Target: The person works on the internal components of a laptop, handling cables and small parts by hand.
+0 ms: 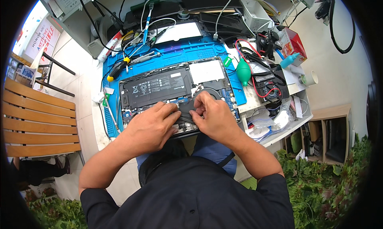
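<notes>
An opened laptop lies bottom-up on a blue silicone mat, showing its black battery, circuit boards and a round fan. My left hand is over the lower middle of it, fingers curled and close together on a black part beside the fan. My right hand is just right of it, thumb and index finger closed at that same black part and fan edge. What exactly the fingertips of each hand hold is too small to make out.
A screwdriver, green air blower, meter with red leads, blue bottle and cluttered shelf of screens surround the mat. An open drawer juts right. A wooden chair and someone's dark-clad legs are at left.
</notes>
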`<state>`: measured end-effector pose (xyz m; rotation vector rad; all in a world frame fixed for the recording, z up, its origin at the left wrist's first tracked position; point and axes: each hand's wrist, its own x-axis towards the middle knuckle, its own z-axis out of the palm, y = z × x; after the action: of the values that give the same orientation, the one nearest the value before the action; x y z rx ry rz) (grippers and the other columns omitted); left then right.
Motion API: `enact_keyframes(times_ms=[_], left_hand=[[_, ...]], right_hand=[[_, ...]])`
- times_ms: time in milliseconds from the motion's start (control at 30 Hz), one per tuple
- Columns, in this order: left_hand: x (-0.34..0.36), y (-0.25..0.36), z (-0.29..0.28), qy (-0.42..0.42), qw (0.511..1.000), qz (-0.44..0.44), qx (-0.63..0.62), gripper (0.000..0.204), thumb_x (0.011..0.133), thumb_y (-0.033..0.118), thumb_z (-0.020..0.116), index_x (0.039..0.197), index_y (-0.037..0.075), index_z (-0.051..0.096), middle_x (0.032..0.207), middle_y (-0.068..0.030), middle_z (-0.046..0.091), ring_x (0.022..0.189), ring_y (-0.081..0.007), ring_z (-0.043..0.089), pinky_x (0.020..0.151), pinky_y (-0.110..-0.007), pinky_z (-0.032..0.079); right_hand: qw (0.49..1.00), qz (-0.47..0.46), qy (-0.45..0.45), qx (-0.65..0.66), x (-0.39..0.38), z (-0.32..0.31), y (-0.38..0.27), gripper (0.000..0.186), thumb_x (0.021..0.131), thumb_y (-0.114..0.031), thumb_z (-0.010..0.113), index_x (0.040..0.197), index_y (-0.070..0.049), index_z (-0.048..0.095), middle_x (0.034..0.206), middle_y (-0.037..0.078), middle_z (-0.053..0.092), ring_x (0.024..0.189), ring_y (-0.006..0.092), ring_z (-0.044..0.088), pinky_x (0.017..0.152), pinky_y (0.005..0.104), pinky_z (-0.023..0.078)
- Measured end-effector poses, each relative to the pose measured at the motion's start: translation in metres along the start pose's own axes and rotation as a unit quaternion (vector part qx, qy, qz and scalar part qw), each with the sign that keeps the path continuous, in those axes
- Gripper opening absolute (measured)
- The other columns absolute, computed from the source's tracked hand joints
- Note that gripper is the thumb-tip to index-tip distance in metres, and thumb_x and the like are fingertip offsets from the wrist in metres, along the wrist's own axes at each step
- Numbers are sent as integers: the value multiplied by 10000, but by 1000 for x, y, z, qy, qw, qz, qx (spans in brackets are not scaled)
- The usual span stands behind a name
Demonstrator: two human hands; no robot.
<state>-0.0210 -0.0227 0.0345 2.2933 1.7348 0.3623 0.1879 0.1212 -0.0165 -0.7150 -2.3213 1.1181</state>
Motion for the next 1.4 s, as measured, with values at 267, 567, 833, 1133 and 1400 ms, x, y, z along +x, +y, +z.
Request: enact_keyframes(times_ms=[267, 567, 833, 1133, 1400], left_hand=[[-9, 19, 14, 8, 999, -7, 33, 703, 977, 327, 839, 1486, -113, 633, 1550, -250, 600, 1442, -406, 581, 1238, -462, 477], [-20, 30, 27, -70, 995, -56, 51, 1073, 1068, 663, 646, 1728, -112, 305, 1794, -323, 333, 1719, -440, 251, 1386, -531, 265], [-14, 31, 33, -33, 996, -56, 54, 1206, 1011, 819, 587, 1689, -151, 358, 1783, -351, 339, 1714, -446, 264, 1386, -521, 258], [-7, 35, 37, -42, 996, -52, 56, 1331, 934, 925, 574, 1713, -126, 330, 1813, -322, 298, 1725, -429, 239, 1391, -521, 248], [-7, 37, 45, -9, 998, -45, 36, 1447, 840, 956, 622, 1729, -127, 264, 1830, -324, 251, 1729, -454, 209, 1389, -550, 235]], right_hand=[[974, -130, -44, -178, -5, -12, -6, 291, 980, -169, 802, 1199, -9, 698, 1282, 192, 751, 1273, 369, 700, 1045, 530, 530], [907, -190, -177, -331, -32, -11, 5, 995, 1094, -741, 484, 1712, 37, 423, 1783, 202, 433, 1728, 325, 267, 1397, 642, 107], [897, -178, -187, -358, -35, -19, 6, 1112, 1027, -823, 530, 1742, 13, 370, 1805, 186, 399, 1744, 333, 220, 1394, 670, 82], [899, -185, -182, -352, -44, -31, 17, 1061, 1034, -822, 524, 1762, -64, 377, 1819, 123, 396, 1747, 312, 208, 1397, 673, 78], [898, -166, -193, -358, -47, -33, 9, 1047, 1012, -786, 601, 1745, -63, 411, 1800, 125, 425, 1740, 333, 226, 1390, 689, 83]])
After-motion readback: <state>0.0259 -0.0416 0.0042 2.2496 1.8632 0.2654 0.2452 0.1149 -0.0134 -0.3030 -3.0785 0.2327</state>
